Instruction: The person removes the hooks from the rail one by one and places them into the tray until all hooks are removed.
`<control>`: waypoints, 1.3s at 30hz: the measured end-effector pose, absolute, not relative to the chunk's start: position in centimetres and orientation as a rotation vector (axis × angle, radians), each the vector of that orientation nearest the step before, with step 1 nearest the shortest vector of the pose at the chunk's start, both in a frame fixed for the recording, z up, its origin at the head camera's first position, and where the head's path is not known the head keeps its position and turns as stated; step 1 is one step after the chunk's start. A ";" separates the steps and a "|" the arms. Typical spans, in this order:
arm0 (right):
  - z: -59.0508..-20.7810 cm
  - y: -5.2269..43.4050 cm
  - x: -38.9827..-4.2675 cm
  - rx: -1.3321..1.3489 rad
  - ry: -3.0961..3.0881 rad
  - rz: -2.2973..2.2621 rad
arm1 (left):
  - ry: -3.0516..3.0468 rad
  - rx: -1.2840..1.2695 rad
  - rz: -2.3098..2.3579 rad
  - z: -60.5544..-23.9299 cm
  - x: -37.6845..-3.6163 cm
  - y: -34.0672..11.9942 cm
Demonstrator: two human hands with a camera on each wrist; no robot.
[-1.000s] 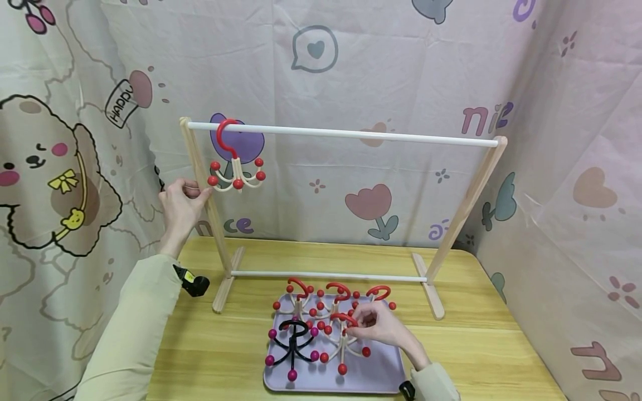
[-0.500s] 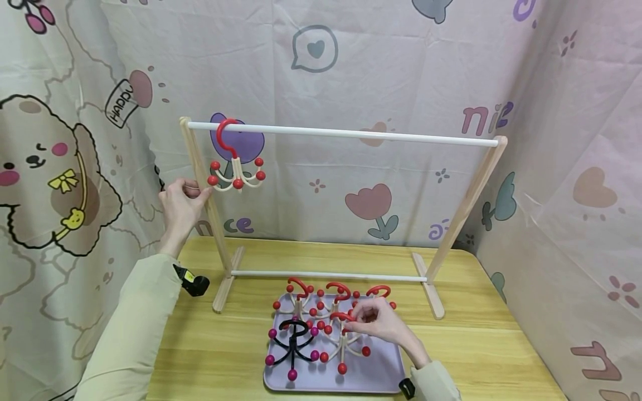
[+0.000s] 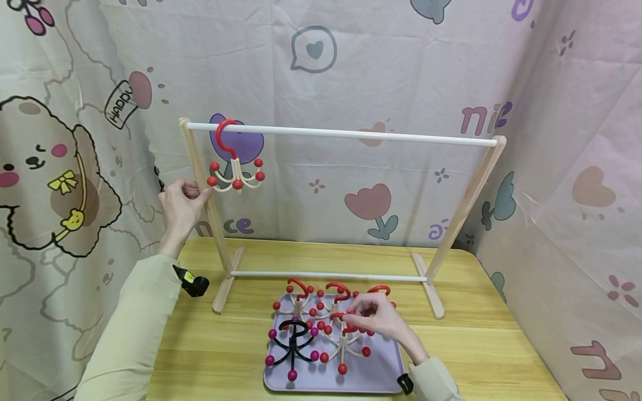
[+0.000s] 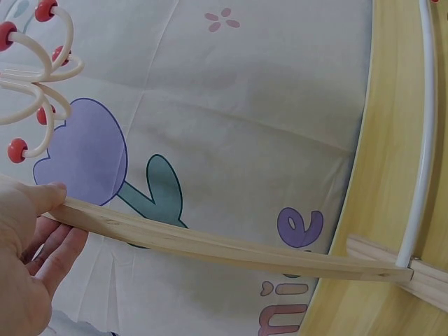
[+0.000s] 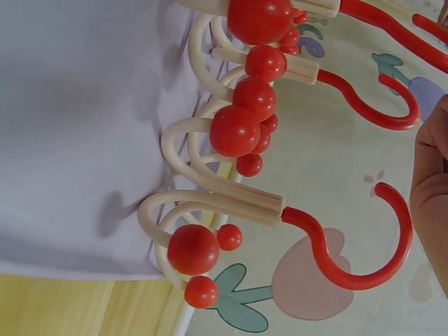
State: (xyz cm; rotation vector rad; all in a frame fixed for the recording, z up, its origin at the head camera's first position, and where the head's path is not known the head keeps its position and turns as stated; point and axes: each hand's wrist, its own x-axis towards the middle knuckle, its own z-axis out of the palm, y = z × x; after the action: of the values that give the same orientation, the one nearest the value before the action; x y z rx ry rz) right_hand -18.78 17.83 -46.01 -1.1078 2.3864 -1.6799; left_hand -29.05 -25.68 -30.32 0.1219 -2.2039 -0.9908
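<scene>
My left hand [image 3: 183, 209] pinches the left wooden post [image 3: 214, 217] of a hanging rack; the left wrist view shows thumb above and fingers beneath. A cream multi-armed hanger [image 3: 237, 172] with red ball tips hangs by its red hook from the rack's white top rod [image 3: 341, 133], near the left end. My right hand [image 3: 381, 320] is over the purple tray, thumb and forefinger at the red hook of the front cream hanger [image 3: 343, 345]. They cover part of the hook; whether they grip it is unclear. In the right wrist view, only part of the hand [image 5: 434, 175] shows.
More cream hangers with red hooks [image 3: 298, 288] stand close together at the back of the tray [image 3: 333, 384]. Front left on it is a black hanger [image 3: 293, 348] with magenta balls. The rack's right post [image 3: 466, 206] and lower rod [image 3: 326, 275] stand behind.
My right hand has shifted slightly up and left over the front hanger's hook, covering more of it. That hanger stays in place. The left hand has not moved.
</scene>
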 end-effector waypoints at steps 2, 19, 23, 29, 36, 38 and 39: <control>-45.9 17.8 -18.8 -1.092 2.401 -1.676 | -2.205 0.122 -0.993 -30.3 -29.0 -25.7; -43.5 16.9 -19.6 -1.210 2.484 -1.728 | -2.204 0.126 -0.988 -30.2 -29.0 -25.6; -42.7 16.6 -20.0 -1.227 2.492 -1.730 | -2.204 0.125 -0.979 -30.2 -29.1 -25.6; -40.8 16.0 -20.0 -1.230 2.524 -1.741 | -2.198 0.117 -0.996 -30.3 -29.1 -25.7; -40.0 15.3 -21.1 -1.301 2.581 -1.765 | -2.198 0.110 -1.000 -30.4 -29.2 -25.7; -39.7 15.1 -21.4 -1.320 2.601 -1.772 | -2.195 0.111 -0.992 -30.4 -29.2 -25.8; -39.5 15.0 -21.6 -1.326 2.613 -1.776 | -2.193 0.110 -0.992 -30.4 -29.3 -25.8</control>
State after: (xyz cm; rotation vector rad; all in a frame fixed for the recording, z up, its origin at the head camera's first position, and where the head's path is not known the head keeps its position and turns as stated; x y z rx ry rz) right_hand -21.55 15.01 -39.46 -1.3257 2.6132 -1.7760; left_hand -29.25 -25.76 -30.43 0.1099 -2.1934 -0.9920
